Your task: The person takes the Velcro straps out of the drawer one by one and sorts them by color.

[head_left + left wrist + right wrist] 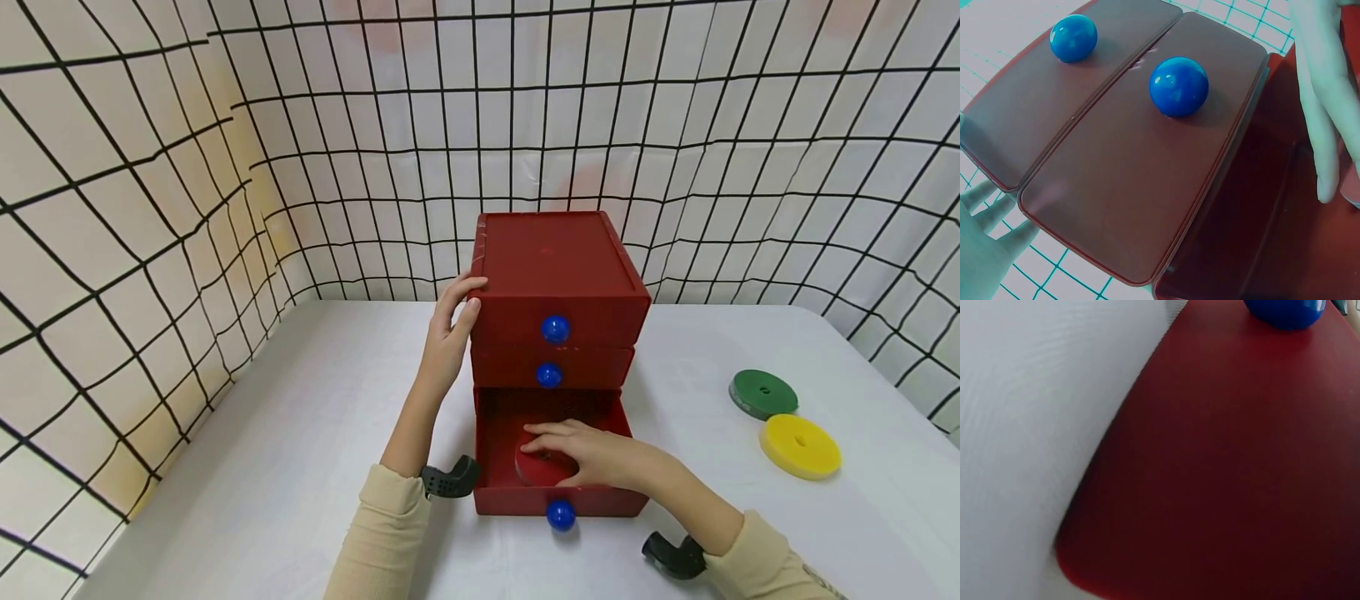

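Observation:
A red cabinet of three small drawers (555,258) with blue ball knobs stands on the table. Its bottom drawer (498,500) is pulled out; the upper two are closed. My left hand (452,321) rests against the cabinet's left side near the top, fingers fairly straight; some also show at the left edge of the left wrist view. Inside the bottom drawer lies a red disc (534,471). My right hand (592,454) reaches over the drawer's right front and holds this disc, fingers across its top and thumb at its near edge. The right wrist view shows only the drawer front (1210,456).
On the table to the right lie a green disc (763,394) and a yellow disc (800,447), each with a small centre hole. A black wire grid (420,175) encloses the back and both sides of the white table (300,467).

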Demonstrator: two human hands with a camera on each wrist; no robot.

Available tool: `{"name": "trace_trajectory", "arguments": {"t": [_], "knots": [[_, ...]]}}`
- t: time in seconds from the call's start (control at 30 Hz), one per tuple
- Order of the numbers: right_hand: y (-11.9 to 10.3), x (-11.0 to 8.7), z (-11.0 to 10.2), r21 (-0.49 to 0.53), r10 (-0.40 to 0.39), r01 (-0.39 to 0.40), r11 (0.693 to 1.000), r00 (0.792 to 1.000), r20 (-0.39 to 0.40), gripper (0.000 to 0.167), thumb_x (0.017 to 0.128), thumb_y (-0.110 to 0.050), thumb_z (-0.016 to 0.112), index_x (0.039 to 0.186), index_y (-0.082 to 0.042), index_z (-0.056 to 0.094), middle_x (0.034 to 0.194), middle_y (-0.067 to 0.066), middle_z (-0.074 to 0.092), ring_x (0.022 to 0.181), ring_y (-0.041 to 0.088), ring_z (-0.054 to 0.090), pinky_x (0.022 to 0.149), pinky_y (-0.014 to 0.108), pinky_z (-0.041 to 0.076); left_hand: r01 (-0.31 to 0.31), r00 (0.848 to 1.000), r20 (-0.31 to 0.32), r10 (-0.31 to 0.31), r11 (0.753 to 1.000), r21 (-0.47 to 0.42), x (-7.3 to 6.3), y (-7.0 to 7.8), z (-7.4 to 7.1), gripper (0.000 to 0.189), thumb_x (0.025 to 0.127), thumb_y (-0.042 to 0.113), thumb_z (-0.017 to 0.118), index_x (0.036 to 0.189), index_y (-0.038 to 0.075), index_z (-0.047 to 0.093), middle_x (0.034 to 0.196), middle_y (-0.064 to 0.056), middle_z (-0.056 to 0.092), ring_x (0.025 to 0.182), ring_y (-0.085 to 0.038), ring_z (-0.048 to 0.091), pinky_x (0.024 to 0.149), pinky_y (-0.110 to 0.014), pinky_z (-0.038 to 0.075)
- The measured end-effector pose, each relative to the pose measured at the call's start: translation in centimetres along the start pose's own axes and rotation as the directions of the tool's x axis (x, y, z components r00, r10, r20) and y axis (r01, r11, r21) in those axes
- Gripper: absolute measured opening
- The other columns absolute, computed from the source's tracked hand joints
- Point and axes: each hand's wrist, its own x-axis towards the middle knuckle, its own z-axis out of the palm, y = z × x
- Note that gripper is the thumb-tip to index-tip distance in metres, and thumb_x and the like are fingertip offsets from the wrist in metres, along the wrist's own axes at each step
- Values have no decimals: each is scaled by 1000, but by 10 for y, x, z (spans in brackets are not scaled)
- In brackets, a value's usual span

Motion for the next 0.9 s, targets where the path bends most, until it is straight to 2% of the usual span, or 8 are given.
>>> {"name": "trace_trajectory", "arguments": {"t": [0.2,0.43,0.6,0.8,0.9], "knots": [[0,-1,1,-33,16,-18,999,999,-41,55,78,-36,68,129,-25,51,142,4,40,120,28,40,86,46,48,-3,1000,2,3,1000,-2,0,0,0,32,97,17,38,128,8,46,147,-5,27,134,-19,26,101,-48,36],[0,-7,-1,-37,45,-49,998,992,-116,56,79,-42,64,131,-27,50,141,2,41,118,27,40,83,45,49,1,1000,-1,-1,1000,-7,0,0,0,32,97,16,39,127,8,46,147,-5,27,134,-19,26,101,-48,36],[3,-15,-3,-33,58,-65,997,980,-192,52,80,-44,63,128,-25,53,139,2,45,117,26,41,84,44,49,-9,1000,4,9,1000,-15,0,1,0,32,97,15,38,127,8,46,146,-6,27,134,-20,26,101,-48,36],[4,-27,-2,-34,63,-75,997,959,-275,51,80,-44,63,127,-26,54,137,2,47,115,24,42,78,34,52,-11,1000,-4,11,1000,-20,0,0,0,32,97,14,38,127,7,46,146,-7,27,134,-22,26,101,-49,36],[4,-32,-1,-34,55,-69,997,944,-325,51,80,-43,63,127,-26,53,137,2,47,116,25,43,77,33,53,-7,1000,-6,7,1000,-14,0,0,1,32,97,15,38,127,7,46,146,-7,28,134,-21,27,101,-47,36]]}}
